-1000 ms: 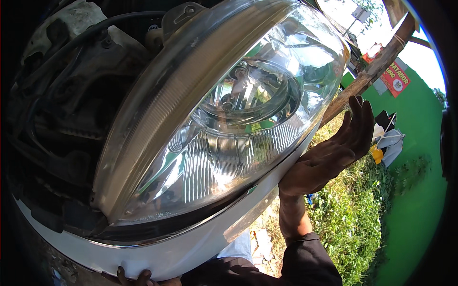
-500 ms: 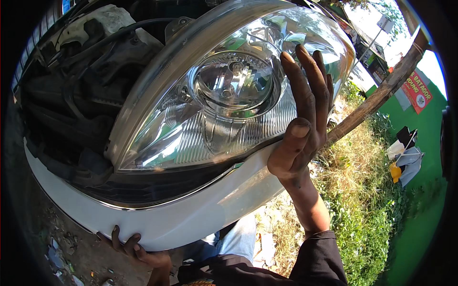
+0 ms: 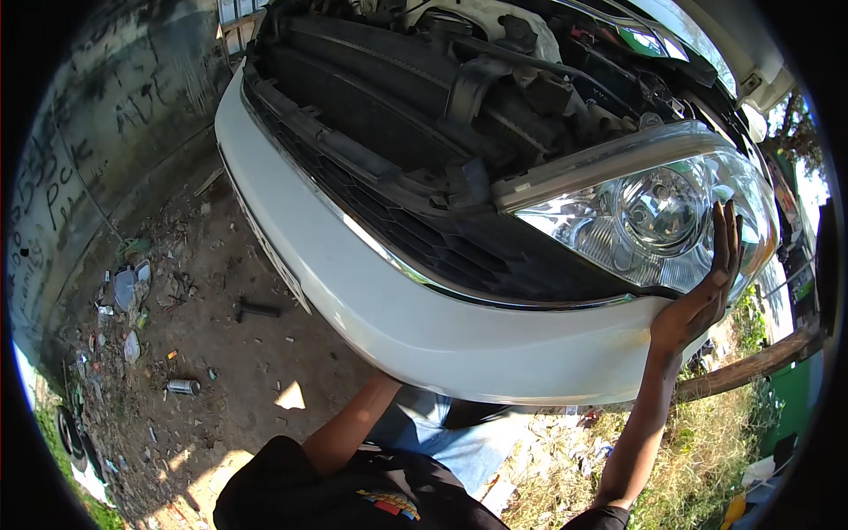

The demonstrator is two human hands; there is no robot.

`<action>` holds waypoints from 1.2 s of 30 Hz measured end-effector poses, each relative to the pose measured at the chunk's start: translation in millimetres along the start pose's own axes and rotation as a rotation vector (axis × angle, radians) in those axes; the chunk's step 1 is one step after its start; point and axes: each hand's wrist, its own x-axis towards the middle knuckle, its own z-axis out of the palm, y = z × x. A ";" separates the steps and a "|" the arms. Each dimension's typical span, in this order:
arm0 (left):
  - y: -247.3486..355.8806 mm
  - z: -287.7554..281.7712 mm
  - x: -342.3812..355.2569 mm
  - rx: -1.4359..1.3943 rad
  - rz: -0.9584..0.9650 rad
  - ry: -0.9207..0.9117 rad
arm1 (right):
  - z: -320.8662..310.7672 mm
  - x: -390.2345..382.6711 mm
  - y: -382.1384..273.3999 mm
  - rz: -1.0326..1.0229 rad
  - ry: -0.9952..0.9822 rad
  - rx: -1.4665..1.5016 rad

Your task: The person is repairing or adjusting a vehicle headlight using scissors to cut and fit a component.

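A white car bumper (image 3: 459, 340) curves across the middle of the view, with a dark honeycomb grille (image 3: 424, 234) and a chrome strip above its edge. At the right sits a clear headlight (image 3: 609, 208) with a round projector lens. My right hand (image 3: 707, 296) rests on the bumper's corner, its outstretched fingers lying against the outer part of the headlight. The palm is flat and grips nothing. My left forearm (image 3: 353, 424) reaches up to the bumper's lower edge. Beyond the wrist, the bumper hides my left hand and its fingers.
Dark engine-bay parts (image 3: 495, 97) lie exposed behind the grille. A wooden pole (image 3: 751, 367) slants at the right over dry grass. Litter and a can (image 3: 184, 387) are strewn on the dirt ground at left, near a marked wall (image 3: 115, 132).
The view has swung left and back, bringing more of the bumper and ground into sight. My left hand's fingers have gone under the bumper; my right hand stays on the headlight and bumper corner.
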 end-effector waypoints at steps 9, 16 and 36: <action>-93.3 66.7 3.8 0.421 -0.320 -0.284 | 11.3 -3.2 7.5 -0.044 0.059 0.045; -114.9 70.6 -8.2 0.718 -0.383 -0.410 | 4.0 -26.8 -8.7 0.057 0.015 -0.006; -69.0 6.5 8.9 1.346 -0.308 -0.461 | 12.4 -10.4 -11.4 -0.095 -0.032 -0.035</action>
